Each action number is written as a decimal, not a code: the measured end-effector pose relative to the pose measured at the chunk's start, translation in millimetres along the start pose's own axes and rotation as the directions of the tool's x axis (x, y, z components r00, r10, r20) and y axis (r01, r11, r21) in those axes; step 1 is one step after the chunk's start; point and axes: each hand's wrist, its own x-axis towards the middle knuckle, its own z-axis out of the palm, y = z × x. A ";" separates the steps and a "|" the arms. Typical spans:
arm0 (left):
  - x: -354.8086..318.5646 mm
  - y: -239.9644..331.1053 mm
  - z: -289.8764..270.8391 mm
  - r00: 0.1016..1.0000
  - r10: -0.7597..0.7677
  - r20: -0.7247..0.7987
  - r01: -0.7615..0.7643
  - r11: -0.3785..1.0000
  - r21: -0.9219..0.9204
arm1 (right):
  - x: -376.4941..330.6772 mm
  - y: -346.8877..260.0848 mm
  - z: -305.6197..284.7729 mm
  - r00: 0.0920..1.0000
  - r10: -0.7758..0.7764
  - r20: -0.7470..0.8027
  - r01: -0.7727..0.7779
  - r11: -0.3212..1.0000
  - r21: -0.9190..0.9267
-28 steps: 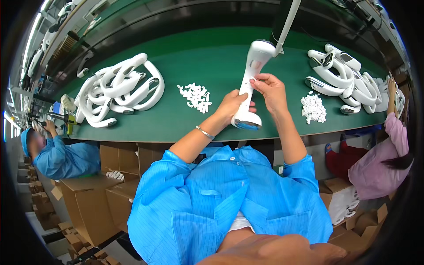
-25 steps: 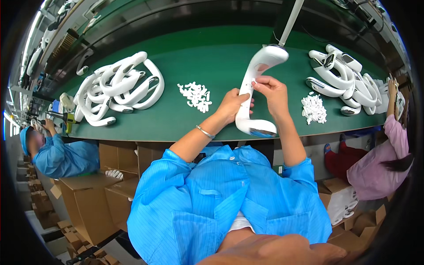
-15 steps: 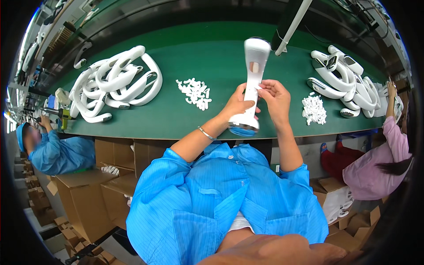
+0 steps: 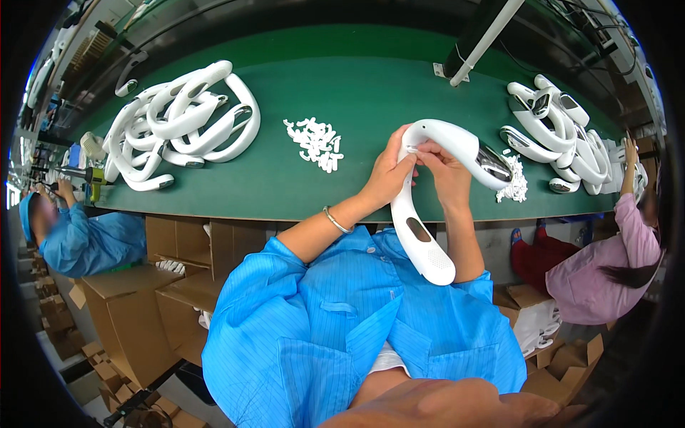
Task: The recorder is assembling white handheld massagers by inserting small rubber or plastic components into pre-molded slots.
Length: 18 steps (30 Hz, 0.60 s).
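A white curved neck-band device with a glossy dark end is held over the table's near edge. One arm of it points right, the other hangs down toward my chest. My left hand is closed around its bend. At the inner side of that bend, the fingertips of my right hand are pinched together; what sits between them is too small and covered to make out. Beyond the device's right end lies a pile of small white pieces, partly hidden. Another pile of small white pieces is left of my hands.
Stacked white neck-bands lie on the green table at left, with more neck-bands at right. A pole stands at the back. Cardboard boxes are below. One person sits left, another right.
The neck-band device has been turned from upright, narrow side on, to show its curve, one arm right and one down. Both hands stay on it, my right fingers now at the inner bend.
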 end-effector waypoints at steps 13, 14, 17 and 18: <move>-2.5 -4.1 -6.2 0.979 0.203 -0.002 -0.203 0.979 0.025 | -6.0 14.7 -15.2 0.995 0.062 0.077 -0.077 0.975 0.208; -2.0 -4.5 -7.7 0.973 0.230 0.009 -0.230 0.971 0.070 | -4.7 16.4 -17.3 0.989 0.073 0.131 -0.102 0.969 0.226; -2.9 -12.9 -14.2 0.965 0.262 -0.016 -0.261 0.964 0.059 | -3.5 -2.0 -1.3 0.976 0.109 0.191 -0.128 0.988 0.090; -1.6 -12.3 -12.1 0.967 0.255 -0.014 -0.253 0.966 0.057 | -3.2 13.0 -3.3 0.992 0.091 0.087 -0.095 0.995 0.034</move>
